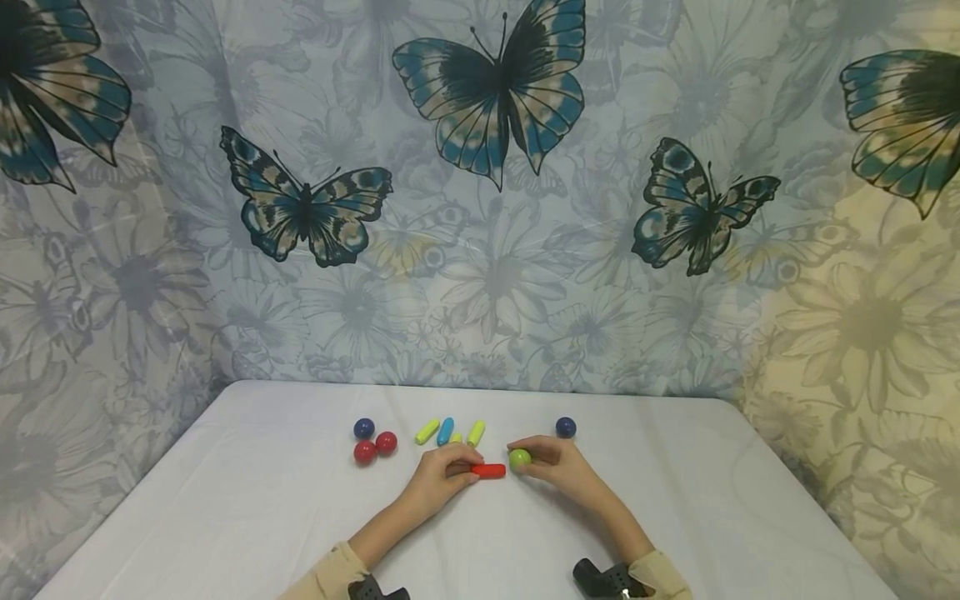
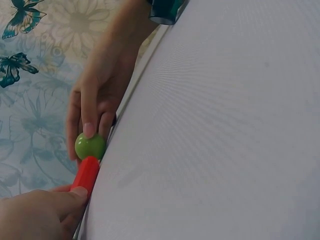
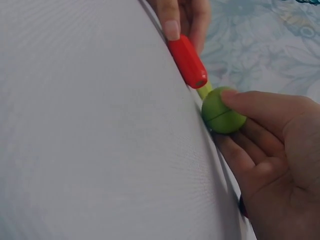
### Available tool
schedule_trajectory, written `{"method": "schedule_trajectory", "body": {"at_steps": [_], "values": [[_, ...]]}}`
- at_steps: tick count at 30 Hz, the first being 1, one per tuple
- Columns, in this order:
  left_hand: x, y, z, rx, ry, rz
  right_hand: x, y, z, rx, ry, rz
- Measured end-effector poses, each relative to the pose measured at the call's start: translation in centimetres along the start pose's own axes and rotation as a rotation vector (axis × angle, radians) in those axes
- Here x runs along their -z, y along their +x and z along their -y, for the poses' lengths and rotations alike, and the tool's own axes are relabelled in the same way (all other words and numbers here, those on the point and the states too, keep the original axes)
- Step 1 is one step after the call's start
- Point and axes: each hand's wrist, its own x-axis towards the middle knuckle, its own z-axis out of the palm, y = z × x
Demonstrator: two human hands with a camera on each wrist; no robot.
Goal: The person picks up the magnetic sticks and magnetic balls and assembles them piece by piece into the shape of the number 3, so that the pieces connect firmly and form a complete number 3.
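Between thumb and fingers, my left hand pinches one end of a red stick, a short rod with a rounded tip. My right hand holds a green ball with the thumb on its near side. The ball faces the free end of the red stick, a small gap apart in the head view. In the right wrist view a thin seam runs across the green ball, and the red stick points toward it. Beyond the left hand lie yellow sticks and a blue stick.
Two red balls and a dark blue ball sit together at the left. Another dark blue ball rests just behind the right hand. A white cloth covers the table, with a butterfly-print curtain behind it.
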Motion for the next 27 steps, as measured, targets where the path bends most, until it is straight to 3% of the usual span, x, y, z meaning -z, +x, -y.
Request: {"method": "schedule_trajectory", "body": {"at_steps": [6,8,13,16,23,27], "values": [[0.5,-0.3,-2.9,0.018,0.019,0.019,0.2,0.0,-0.1,-0.006,0.057,0.046],[0.4,-0.2,-2.6,0.011,0.019,0.013,0.3,0.0,-0.2,-0.008,0.071,0.060],[-0.1,0.2,0.1,0.003,0.010,-0.009,0.4,0.0,-0.3,-0.020,0.089,0.091],[-0.1,0.1,0.0,0.007,0.003,-0.009,0.5,0.0,-0.3,-0.019,0.092,0.104],[0.1,-0.1,-1.9,0.003,0.006,0.009,0.4,0.0,-0.5,-0.018,0.117,0.116],[0.1,0.0,-1.4,-0.002,0.015,0.010,0.4,0.0,-0.5,-0.013,0.122,0.121]]}}
